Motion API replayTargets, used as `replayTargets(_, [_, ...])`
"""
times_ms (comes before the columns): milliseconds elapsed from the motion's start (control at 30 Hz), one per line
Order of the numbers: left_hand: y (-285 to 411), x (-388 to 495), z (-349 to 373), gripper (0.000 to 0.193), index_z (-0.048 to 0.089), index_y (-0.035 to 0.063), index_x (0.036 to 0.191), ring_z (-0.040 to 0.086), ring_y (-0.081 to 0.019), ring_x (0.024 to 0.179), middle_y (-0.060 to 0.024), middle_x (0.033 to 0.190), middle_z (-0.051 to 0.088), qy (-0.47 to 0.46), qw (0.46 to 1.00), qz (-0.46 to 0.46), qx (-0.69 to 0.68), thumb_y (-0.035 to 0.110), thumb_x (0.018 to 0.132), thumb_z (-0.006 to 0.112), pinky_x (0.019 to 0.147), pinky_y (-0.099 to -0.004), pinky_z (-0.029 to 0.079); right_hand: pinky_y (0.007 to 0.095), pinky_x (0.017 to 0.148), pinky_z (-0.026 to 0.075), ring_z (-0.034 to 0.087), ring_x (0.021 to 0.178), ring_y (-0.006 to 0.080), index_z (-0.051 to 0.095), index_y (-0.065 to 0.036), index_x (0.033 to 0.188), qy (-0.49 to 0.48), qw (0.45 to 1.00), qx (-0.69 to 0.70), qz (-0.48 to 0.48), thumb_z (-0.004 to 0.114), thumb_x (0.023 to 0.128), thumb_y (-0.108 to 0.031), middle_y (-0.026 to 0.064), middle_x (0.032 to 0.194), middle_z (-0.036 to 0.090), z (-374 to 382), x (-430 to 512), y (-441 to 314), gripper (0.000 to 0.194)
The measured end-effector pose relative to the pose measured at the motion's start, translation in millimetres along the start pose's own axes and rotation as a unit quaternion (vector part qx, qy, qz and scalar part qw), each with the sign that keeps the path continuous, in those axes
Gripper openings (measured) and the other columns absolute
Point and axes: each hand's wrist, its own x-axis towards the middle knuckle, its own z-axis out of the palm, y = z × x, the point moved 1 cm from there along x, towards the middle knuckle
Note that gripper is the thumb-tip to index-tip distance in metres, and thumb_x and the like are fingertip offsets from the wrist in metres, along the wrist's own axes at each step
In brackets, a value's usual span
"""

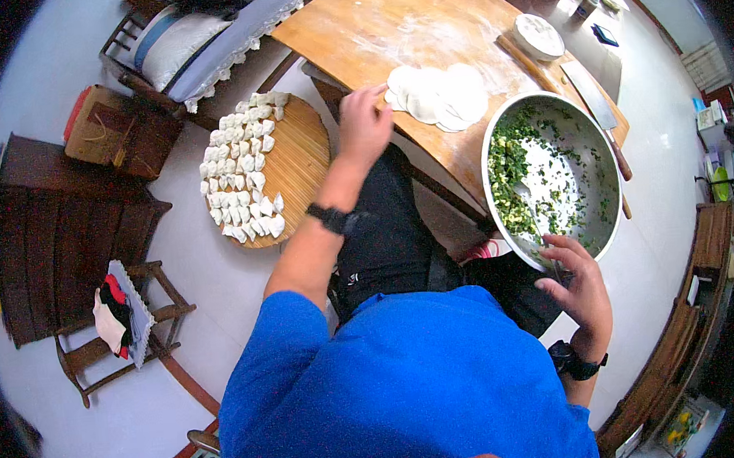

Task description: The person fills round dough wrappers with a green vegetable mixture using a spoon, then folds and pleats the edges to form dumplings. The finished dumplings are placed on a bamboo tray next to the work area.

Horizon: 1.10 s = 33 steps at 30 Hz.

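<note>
My left hand (pixel 364 122) reaches to the left edge of a pile of round dough wrappers (pixel 439 97) on the wooden board. Its fingertips are curled beside the nearest wrapper, and whether they pinch it is hidden. At the near rim of a large metal bowl (pixel 615 211), my right hand (pixel 578 281) has its thumb and fingers apart. A metal spoon (pixel 534 214) leans in the bowl, its handle end close to that hand. Chopped green filling with yellow bits (pixel 509 174) lies mostly along the bowl's left side. Several rows of filled dumplings (pixel 241 167) sit on a round slatted tray (pixel 301 150) to my left.
The floured board (pixel 340 23) carries a rolling pin (pixel 528 63), a white bowl of flour (pixel 538 36) and a cleaver (pixel 590 95) near its right edge. A wooden stool with folded cloths (pixel 130 316) stands left, and a chair with a cushion (pixel 175 44) lies beyond the tray.
</note>
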Motion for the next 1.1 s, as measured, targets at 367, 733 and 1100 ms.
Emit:
replayTargets(367, [31.2,23.3,56.2,0.018,0.07,0.0072,0.096,0.059,-0.0366,0.109,-0.0148,0.109,0.067,-0.018,0.998,-0.04,0.04,0.016,0.081,0.073,0.098,-0.0466,0.045,0.0397,0.096,0.053,0.067,0.112,0.031,0.071,0.0,0.106,0.114,0.992,0.017,-0.055,0.071,0.076,0.008,0.0157,0.116,0.071,2.6,0.3,12.3,0.031])
replayTargets(733, [25.7,26.0,49.8,0.019,0.057,-0.0022,0.103,0.066,-0.0272,0.097,-0.0179,0.104,0.07,0.037,0.966,-0.096,-0.237,0.014,0.095,0.063,0.088,-0.0372,0.051,0.035,0.085,0.055,0.07,0.096,0.0233,0.07,-0.002,0.105,0.186,0.977,-0.037,-0.1,0.066,0.088,0.003,0.0138,0.102,0.072,6.3,41.5,8.6,0.018])
replayTargets(1100, [64.5,13.3,21.4,0.039,0.047,-0.0016,0.139,0.058,-0.0318,0.127,-0.0177,0.137,0.058,0.051,0.522,-0.468,-0.712,0.012,0.103,0.051,0.108,-0.0504,0.048,0.0324,0.081,0.06,0.073,0.088,0.0224,0.064,0.004,0.111,0.317,0.912,0.246,0.083,0.053,0.104,-0.016,0.0161,0.097,0.071,5.2,49.3,50.1,0.024])
